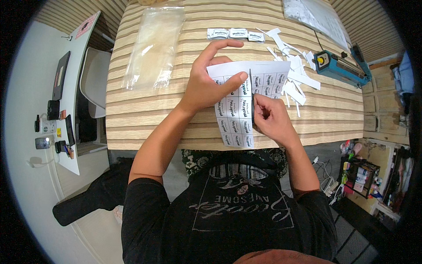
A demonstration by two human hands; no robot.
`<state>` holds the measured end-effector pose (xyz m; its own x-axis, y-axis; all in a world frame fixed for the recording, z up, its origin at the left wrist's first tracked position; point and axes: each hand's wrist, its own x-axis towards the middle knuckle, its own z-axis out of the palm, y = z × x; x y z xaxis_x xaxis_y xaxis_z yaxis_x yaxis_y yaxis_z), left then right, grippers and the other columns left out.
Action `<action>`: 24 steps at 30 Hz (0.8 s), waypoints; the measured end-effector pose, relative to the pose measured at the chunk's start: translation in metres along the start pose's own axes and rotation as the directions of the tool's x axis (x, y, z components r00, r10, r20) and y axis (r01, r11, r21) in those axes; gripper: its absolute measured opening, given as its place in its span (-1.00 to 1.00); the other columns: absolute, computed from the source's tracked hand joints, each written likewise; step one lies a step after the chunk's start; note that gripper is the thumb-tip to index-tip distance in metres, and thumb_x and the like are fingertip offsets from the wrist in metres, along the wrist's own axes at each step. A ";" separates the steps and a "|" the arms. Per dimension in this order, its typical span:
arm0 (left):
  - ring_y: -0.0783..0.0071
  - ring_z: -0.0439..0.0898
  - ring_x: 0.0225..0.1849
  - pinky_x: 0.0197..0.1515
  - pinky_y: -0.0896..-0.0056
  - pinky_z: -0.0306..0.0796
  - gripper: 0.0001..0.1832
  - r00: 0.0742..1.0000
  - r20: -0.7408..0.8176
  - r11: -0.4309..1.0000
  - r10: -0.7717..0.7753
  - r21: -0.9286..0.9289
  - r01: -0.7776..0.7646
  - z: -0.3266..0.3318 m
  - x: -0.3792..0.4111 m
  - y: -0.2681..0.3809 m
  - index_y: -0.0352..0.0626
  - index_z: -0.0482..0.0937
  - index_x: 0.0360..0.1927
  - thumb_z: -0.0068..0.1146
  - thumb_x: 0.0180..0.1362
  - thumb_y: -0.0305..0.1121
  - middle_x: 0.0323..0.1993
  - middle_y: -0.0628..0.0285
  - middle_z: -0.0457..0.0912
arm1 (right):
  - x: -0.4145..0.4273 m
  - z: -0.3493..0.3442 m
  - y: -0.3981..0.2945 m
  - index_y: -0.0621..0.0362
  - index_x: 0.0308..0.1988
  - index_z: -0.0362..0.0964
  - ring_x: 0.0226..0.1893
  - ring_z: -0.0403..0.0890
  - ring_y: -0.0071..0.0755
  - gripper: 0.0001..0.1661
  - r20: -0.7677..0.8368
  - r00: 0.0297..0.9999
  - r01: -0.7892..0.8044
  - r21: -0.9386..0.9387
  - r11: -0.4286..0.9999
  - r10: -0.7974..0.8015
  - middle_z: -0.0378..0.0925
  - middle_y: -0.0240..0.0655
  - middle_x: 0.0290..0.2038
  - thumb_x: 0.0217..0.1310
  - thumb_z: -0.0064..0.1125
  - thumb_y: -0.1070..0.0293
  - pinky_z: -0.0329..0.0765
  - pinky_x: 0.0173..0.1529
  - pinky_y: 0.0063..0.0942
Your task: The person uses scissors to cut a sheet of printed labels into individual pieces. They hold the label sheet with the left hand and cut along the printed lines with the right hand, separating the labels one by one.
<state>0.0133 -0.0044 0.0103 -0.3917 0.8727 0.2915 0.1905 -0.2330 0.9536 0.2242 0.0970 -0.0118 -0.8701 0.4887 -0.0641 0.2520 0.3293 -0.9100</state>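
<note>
My left hand (211, 79) grips a sheet of printed paper labels (233, 107) near its upper part, with the thumb on top and the index finger stretched out. In my right hand (272, 115) is a pair of scissors (253, 109), mostly hidden by the fingers. Its dark blade runs up the sheet between two columns of labels. A long cut parts the sheet from the bottom edge up to the blade, and the uncut white margin still joins both sides at the top. Beyond my left hand stand three small stacks of cut labels (238, 33).
White paper offcuts (298, 71) lie scattered at the right, beside a blue impulse heat sealer (343, 67). Clear plastic bags (156, 46) lie flat at the left of the table (141, 118). Another plastic pack (313, 19) rests at the far right corner.
</note>
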 end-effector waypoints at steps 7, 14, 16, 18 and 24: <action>0.68 0.70 -0.29 -0.23 0.60 0.54 -0.32 0.998 -0.063 1.000 0.011 -0.005 -0.012 0.003 0.001 0.000 -0.18 0.45 0.40 0.47 0.22 -0.52 -0.32 0.29 0.79 | -0.001 0.001 0.003 0.23 -0.45 0.27 -0.59 0.25 -0.61 -0.64 0.010 1.000 -0.010 0.011 1.000 0.010 0.24 -0.41 -0.66 0.33 0.31 0.44 0.26 -0.48 -0.45; 0.67 0.70 -0.29 -0.24 0.61 0.54 -0.30 0.998 -0.057 1.000 -0.001 -0.027 -0.001 0.003 0.001 0.000 -0.21 0.44 0.42 0.47 0.21 -0.54 -0.35 0.31 0.76 | -0.001 0.001 0.002 0.24 -0.46 0.28 -0.58 0.26 -0.63 -0.63 0.010 1.000 -0.014 0.000 1.000 0.014 0.25 -0.42 -0.66 0.33 0.32 0.44 0.26 -0.48 -0.45; 0.67 0.70 -0.29 -0.24 0.61 0.54 -0.29 0.998 -0.055 0.999 0.002 -0.037 -0.004 0.002 0.001 -0.001 -0.22 0.43 0.43 0.46 0.21 -0.54 -0.36 0.32 0.75 | -0.001 0.002 0.004 0.24 -0.46 0.28 -0.59 0.26 -0.63 -0.63 0.009 1.000 -0.022 0.014 1.000 0.021 0.25 -0.42 -0.66 0.33 0.32 0.44 0.26 -0.49 -0.45; 0.68 0.70 -0.29 -0.24 0.62 0.54 -0.28 0.999 -0.053 0.999 0.004 -0.052 -0.007 0.002 0.001 -0.003 -0.22 0.42 0.44 0.46 0.21 -0.54 -0.36 0.33 0.74 | -0.001 0.000 0.002 0.24 -0.46 0.28 -0.59 0.25 -0.64 -0.64 0.009 1.000 -0.013 -0.002 1.000 0.013 0.25 -0.42 -0.67 0.33 0.32 0.44 0.26 -0.49 -0.45; 0.73 0.63 -0.37 -0.31 0.66 0.46 -0.24 1.000 -0.002 0.994 -0.018 -0.105 0.018 0.000 0.002 -0.002 -0.23 0.37 0.47 0.46 0.22 -0.53 -0.40 0.38 0.70 | -0.001 0.000 0.000 0.24 -0.47 0.29 -0.60 0.25 -0.63 -0.64 0.012 1.000 -0.026 0.023 0.999 0.026 0.25 -0.41 -0.68 0.32 0.32 0.45 0.26 -0.49 -0.43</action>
<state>0.0120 -0.0022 0.0091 -0.3971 0.8759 0.2740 0.0878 -0.2610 0.9613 0.2254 0.0962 -0.0113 -0.8683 0.4872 -0.0929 0.2649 0.2973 -0.9173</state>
